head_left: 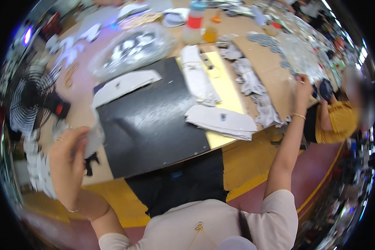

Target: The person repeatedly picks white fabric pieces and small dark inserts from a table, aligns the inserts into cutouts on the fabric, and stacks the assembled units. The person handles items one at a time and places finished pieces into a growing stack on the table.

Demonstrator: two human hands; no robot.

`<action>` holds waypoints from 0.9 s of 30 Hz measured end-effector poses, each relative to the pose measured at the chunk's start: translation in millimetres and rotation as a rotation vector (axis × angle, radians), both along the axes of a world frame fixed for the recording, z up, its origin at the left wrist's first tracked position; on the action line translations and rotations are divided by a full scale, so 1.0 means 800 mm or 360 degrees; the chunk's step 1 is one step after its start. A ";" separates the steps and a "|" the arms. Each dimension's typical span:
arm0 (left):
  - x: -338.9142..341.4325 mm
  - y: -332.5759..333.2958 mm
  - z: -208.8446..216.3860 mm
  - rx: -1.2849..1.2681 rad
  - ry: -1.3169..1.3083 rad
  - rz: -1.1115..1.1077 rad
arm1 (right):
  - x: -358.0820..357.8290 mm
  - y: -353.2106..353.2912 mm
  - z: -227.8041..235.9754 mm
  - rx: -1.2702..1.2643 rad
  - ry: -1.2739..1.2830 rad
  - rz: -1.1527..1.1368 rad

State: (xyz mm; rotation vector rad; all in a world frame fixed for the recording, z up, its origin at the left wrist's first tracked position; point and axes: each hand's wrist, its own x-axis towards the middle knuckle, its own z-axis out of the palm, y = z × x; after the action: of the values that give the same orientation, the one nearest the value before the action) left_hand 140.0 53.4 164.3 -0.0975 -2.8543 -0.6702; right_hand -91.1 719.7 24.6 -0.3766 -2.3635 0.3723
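My left hand (68,160) is raised over the left table edge, its fingers curled toward the thumb. A pale, see-through sheet or bag (95,137) shows right beside the fingertips; blur hides whether they grip it. My right arm reaches far to the right. At its end my right hand (303,89) is closed in a pinch close to a row of grey-blue rounded pieces (267,41); what it holds, if anything, is too small to make out. Between my hands lie white cut-piece stacks: one at the left (127,86), one upright (196,77), one near the front (221,121).
A black mat (150,121) and a yellow sheet (228,89) cover the table's middle. Behind them are a clear bag of pieces (133,48), a bottle (193,25) and an orange-topped jar (211,33). A black fan (31,93) stands left. Rightward sits a person in yellow (335,121).
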 end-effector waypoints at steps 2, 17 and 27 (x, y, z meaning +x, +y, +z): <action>0.024 0.023 0.009 0.0028 -0.0078 -0.0188 | 0.022 -0.059 0.031 -0.0189 -0.0023 0.0144; 0.088 0.097 -0.080 0.0430 -0.0418 -0.1143 | 0.220 -0.520 -0.026 -0.0298 -0.0721 0.2048; 0.076 0.084 -0.088 0.1088 -0.0572 -0.0209 | 0.229 -0.436 0.049 -0.1107 -0.1861 0.2626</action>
State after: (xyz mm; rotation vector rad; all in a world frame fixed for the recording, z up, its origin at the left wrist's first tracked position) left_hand 200.9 120.3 94.0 -0.0602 -2.7599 -1.8010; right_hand 91.9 370.9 64.0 1.6498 -2.9005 2.1709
